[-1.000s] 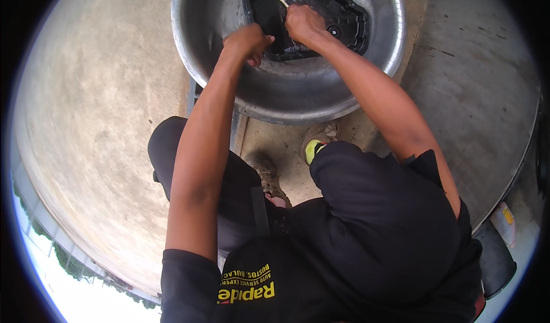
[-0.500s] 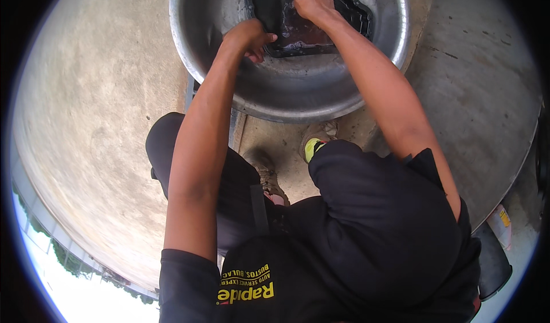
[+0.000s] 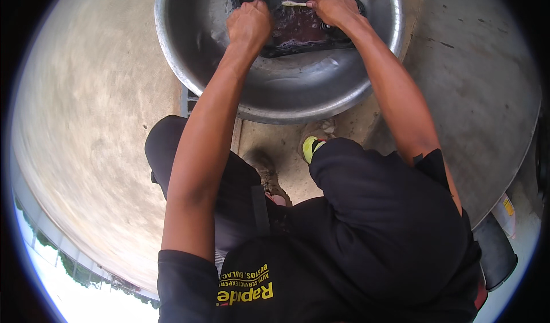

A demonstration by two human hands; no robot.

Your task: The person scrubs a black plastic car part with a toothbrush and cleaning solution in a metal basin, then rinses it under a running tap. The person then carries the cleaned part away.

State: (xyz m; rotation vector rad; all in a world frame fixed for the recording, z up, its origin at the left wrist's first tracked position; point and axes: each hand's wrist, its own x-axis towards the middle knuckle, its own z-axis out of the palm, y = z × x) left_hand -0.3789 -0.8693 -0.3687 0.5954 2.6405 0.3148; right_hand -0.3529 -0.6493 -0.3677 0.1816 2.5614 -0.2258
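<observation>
A black, flanged automotive fluid pan [image 3: 312, 49] lies inside a wide metal basin [image 3: 298, 94], with wet reddish-brown liquid over its floor. My left hand [image 3: 250, 25] is closed around the pan's left edge, knuckles up; its fingertips are hidden. My right hand [image 3: 337, 9] pinches a pale toothbrush [image 3: 294, 3] by its handle. The brush's head points left, over the middle of the pan. Two small round dark spots show in the pan, one near the top of the picture and one below my right hand. The pan's far side is partly cut off.
Beneath the basin's left side is part of a dark frame [image 3: 189, 101]. My boots [image 3: 314, 142] and bent knees are close to the basin's near rim. On the right is a grey floor area [image 3: 470, 94], with a black object [image 3: 496, 251] at the lower right.
My left hand has turned knuckles-up and moved up along the pan's left edge. My right hand has shifted right and slightly down with the toothbrush. Pan and basin appear slightly further left.
</observation>
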